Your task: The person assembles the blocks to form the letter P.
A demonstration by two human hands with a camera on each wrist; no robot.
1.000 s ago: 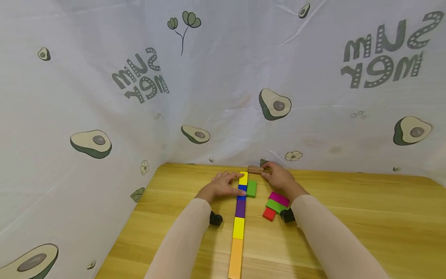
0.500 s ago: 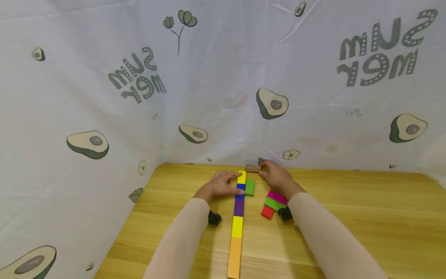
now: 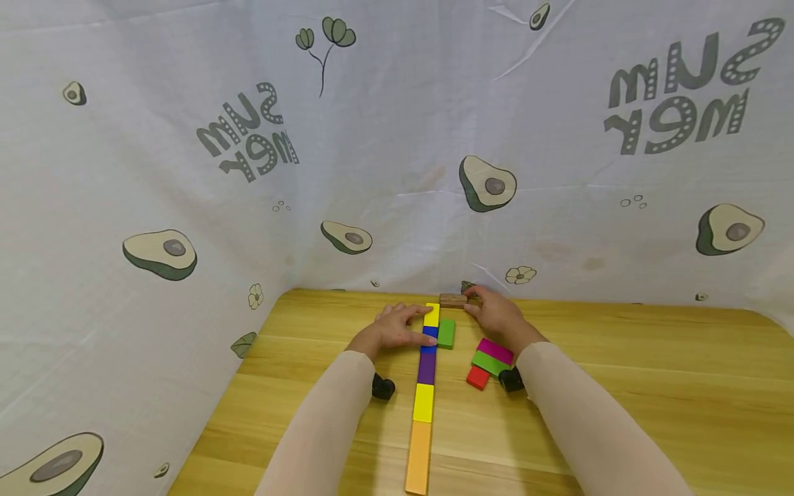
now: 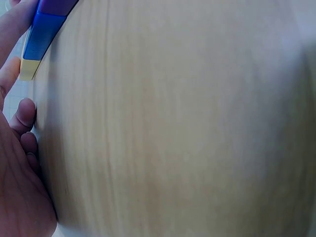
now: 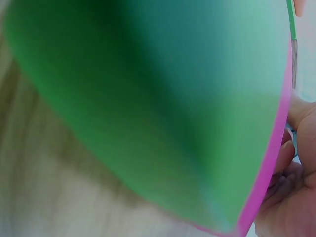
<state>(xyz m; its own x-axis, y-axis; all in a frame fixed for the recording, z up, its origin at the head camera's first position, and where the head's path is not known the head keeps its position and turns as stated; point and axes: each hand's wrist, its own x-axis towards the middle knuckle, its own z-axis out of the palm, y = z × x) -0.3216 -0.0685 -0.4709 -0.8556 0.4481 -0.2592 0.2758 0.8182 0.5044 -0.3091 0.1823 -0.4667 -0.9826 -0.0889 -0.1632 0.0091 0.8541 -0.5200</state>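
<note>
A straight row of flat blocks runs away from me in the head view: an orange block, a yellow block, a purple block, a blue block and a far yellow block. My left hand rests at the far end, its index finger touching the far yellow block and its thumb on the blue one. With thumb and index finger, my right hand pinches the right end of a brown wooden block by the back cloth. Just right of the row lies a green block.
Beside my right forearm lie a magenta block, a light green block and a red block, close together. Patterned white cloth rises behind the wooden table. Each wrist carries a black camera.
The head view shifts slightly. Both hands and the blocks keep the same places relative to each other.
</note>
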